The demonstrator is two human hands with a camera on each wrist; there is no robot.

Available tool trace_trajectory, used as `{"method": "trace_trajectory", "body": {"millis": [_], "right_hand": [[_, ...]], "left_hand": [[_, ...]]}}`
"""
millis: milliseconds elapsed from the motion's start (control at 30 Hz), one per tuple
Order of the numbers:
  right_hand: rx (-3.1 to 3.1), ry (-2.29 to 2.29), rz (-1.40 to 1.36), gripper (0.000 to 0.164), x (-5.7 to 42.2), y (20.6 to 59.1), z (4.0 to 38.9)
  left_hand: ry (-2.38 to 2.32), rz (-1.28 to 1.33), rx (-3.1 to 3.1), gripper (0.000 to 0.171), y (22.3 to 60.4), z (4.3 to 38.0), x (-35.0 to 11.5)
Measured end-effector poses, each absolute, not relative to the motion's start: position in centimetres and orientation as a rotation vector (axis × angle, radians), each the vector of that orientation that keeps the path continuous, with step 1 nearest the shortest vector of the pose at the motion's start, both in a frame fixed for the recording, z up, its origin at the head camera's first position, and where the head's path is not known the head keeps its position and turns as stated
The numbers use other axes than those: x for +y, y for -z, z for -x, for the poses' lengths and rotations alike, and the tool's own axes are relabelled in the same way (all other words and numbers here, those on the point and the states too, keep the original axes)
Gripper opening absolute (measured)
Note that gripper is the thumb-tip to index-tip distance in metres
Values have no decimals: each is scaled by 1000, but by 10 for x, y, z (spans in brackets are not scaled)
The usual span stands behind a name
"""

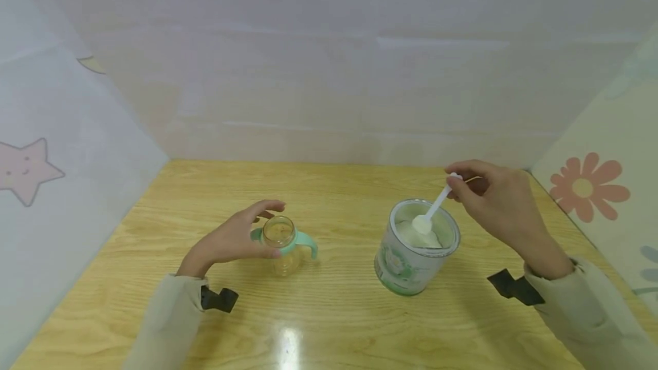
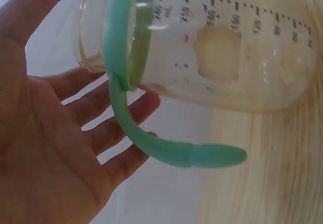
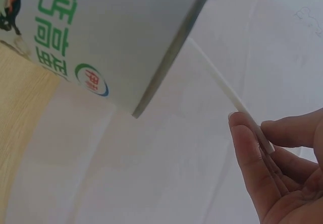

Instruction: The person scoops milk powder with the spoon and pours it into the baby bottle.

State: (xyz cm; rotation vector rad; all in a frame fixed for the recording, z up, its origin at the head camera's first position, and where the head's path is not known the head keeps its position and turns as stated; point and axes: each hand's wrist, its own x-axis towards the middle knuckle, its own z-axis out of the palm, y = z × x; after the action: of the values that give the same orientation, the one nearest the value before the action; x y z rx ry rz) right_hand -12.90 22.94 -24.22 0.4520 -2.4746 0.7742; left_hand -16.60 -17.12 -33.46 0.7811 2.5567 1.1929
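Observation:
A clear amber baby bottle (image 1: 286,261) with a mint-green collar and handles (image 2: 176,153) stands on the table. My left hand (image 1: 239,238) curves loosely round its upper part, thumb in front and fingers behind, with the index finger reaching past the neck. Measuring marks show on the bottle's side in the left wrist view. My right hand (image 1: 496,198) pinches the end of a white scoop's handle (image 1: 438,201). The scoop's bowl (image 1: 422,224), heaped with pale powder, is over the open powder tin (image 1: 406,267). More powder (image 1: 411,237) lies inside the tin.
The wooden table (image 1: 339,324) bears both containers, the tin to the right of the bottle. Pale sheets hang behind and at both sides, the left one with a star print (image 1: 28,171), the right with a flower print (image 1: 586,187).

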Motion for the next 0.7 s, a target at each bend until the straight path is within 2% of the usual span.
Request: {"method": "trace_trajectory", "body": {"millis": [233,700], "right_hand": [[-2482,-772,-452,16,231,242,128],[-2461,-789,-497,14,228,243,128]], "left_hand": [[-1148,-720,2562,67,344,168,-172],[-1224,-743,2568,66,348,168,-145]]}}
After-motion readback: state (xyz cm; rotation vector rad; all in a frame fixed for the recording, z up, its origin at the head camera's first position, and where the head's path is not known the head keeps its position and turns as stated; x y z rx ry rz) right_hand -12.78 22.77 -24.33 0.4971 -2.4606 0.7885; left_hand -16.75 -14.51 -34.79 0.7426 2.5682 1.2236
